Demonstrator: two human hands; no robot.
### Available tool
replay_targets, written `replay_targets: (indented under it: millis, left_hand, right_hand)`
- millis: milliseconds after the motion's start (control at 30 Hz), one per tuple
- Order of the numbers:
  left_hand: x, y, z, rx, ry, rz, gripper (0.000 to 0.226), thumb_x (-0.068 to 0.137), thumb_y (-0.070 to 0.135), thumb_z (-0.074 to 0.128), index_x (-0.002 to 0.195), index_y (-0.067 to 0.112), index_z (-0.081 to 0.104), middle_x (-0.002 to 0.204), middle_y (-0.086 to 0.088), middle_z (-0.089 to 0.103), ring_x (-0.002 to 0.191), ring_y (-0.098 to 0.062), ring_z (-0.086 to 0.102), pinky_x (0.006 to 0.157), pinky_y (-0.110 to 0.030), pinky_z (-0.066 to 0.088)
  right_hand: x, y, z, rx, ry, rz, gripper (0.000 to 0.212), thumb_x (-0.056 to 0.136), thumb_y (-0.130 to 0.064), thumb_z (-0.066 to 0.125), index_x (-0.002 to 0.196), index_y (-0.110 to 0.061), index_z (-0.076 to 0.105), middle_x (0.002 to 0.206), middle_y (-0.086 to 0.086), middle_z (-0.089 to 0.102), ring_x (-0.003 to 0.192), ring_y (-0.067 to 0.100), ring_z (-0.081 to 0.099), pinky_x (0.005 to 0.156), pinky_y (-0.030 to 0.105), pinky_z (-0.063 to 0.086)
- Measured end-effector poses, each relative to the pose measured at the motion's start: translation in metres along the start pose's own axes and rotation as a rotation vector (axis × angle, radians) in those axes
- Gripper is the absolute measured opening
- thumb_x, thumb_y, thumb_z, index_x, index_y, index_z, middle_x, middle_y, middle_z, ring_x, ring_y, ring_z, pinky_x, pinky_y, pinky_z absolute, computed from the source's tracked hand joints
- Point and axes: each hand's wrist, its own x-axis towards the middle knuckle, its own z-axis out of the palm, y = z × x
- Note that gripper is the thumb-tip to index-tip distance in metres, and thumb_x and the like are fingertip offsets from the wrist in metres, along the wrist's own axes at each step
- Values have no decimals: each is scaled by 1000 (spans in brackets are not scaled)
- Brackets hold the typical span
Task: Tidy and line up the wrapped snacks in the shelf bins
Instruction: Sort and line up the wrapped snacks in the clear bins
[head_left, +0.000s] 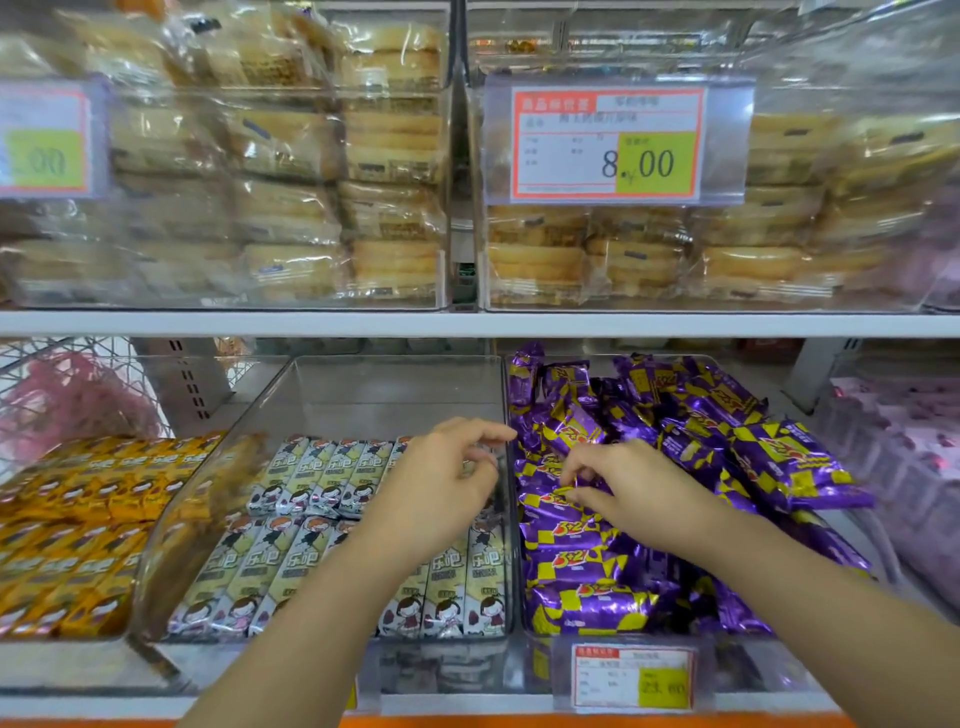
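Observation:
Purple-and-yellow wrapped snacks lie in a loose heap in the right clear bin. My right hand is over the left side of that heap, its fingertips pinching the crinkled end of one purple packet. The middle clear bin holds cream-coloured cartoon-print snack bars in two neat rows at its front. My left hand hovers above the right end of those rows with loosely curled fingers; it holds nothing that I can see.
A bin of orange-wrapped bars stands at the left, and pink packets at the far right. The shelf above carries bins of wrapped cakes and an 8.00 price tag. A small price tag hangs on the purple bin's front.

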Motion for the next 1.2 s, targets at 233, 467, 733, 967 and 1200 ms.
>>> replay_targets:
  millis: [233,467,733,967,1200]
  left_hand:
    - [3,-4,5,72,17,60,28,95,18,51,111,39,61,114,15,51,85,6,54,67,3,34]
    - [8,-3,10,79,34,115,30,95,14,51,110,36,63,114,16,53,96,12,46,75,8,26]
    - [9,2,16,85,38,143,27,95,15,53,107,35,65,113,21,52,99,16,45,78,8,26]
    - [11,7,16,91,37,160,29,93,18,56,107,44,59,114,25,50,106,10,46,88,0,30]
    - [6,26,30,248,-30,315,59,77,56,66,132,47,44,117,27,54,110,-3,50,101,-34,38]
  right_hand:
    - [-5,8,-32,-122,-71,1,36,96,-20,51,130,-32,54,130,-7,54,121,15,46,102,35,38]
    - [-7,4,-26,-431,-122,87,73,82,-47,66,143,-29,31,138,2,41,122,23,46,95,35,42]
    - [-10,5,-26,-444,2,-3,59,76,-41,66,130,-29,47,120,-3,53,112,18,48,92,31,37]
    - [-20,5,-66,117,212,47,47,73,-19,75,115,-27,57,72,-12,47,53,-4,48,53,12,36]
    - [-26,-18,-42,834,85,296,37,84,-36,67,113,-15,63,90,2,69,72,8,69,75,22,56]
